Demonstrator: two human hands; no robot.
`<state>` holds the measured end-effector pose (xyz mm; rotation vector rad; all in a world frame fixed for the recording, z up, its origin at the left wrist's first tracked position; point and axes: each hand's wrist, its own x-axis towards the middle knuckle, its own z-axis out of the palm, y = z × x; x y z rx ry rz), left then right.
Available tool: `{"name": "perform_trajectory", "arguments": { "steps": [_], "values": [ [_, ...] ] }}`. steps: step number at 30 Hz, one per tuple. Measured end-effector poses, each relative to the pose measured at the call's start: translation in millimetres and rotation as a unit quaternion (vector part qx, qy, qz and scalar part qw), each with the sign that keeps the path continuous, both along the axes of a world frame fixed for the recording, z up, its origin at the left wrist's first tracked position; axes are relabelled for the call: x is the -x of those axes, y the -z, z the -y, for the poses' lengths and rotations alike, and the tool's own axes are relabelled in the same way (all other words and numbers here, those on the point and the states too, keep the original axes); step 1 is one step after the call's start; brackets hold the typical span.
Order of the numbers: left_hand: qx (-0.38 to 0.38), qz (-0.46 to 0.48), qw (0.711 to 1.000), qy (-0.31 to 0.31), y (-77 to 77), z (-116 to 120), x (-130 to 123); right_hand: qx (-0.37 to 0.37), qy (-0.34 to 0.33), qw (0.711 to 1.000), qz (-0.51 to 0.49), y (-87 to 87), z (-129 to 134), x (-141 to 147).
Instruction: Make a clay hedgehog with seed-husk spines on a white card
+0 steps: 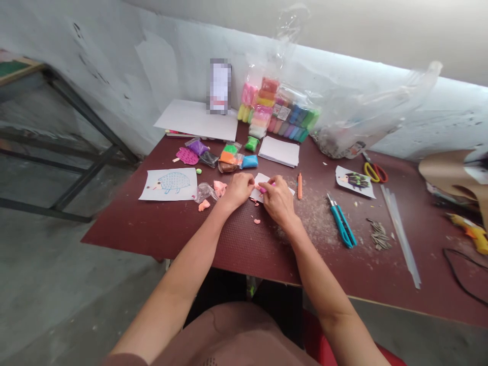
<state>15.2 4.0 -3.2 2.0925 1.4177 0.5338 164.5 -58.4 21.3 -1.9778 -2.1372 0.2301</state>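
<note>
My left hand (239, 190) is closed in a pinch at the left side of a small white paper (261, 179); what its fingertips hold, if anything, is too small to make out. My right hand (280, 201) is closed on a small magenta piece (268, 187) over the same paper, fingertips close to the left hand's. The fingers partly cover this piece, so its kind is unclear. Peach modelling clay (220, 188) lies beside the left wrist, with a torn lump (204, 205) nearer me. Peach scraps (256, 221) lie between my forearms.
Clay packets (249, 161) and a hedgehog drawing (170, 184) lie left; a decorated hedgehog card (355, 181), teal cutter (343, 223), scissors (375, 173), seeds (379, 235), glue sticks (400, 236) and glue gun (470, 231) lie right. Bagged clay (280, 112) and a phone (220, 86) stand by the wall.
</note>
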Motion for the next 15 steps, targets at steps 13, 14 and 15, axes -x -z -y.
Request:
{"name": "perform_trajectory", "arguments": {
  "steps": [13,14,15],
  "values": [
    [0.014,0.057,0.998,-0.011,-3.8,0.8,10.2,-0.067,-0.006,0.995,-0.077,15.7,-6.7,-3.7],
    [0.014,0.056,0.998,-0.012,-3.5,1.0,9.7,-0.064,-0.002,0.995,-0.079,15.6,-9.8,-2.3],
    [0.014,0.056,0.998,-0.014,-3.2,1.1,9.3,-0.058,-0.001,0.995,-0.078,15.5,-13.0,-0.6]
  ]
}}
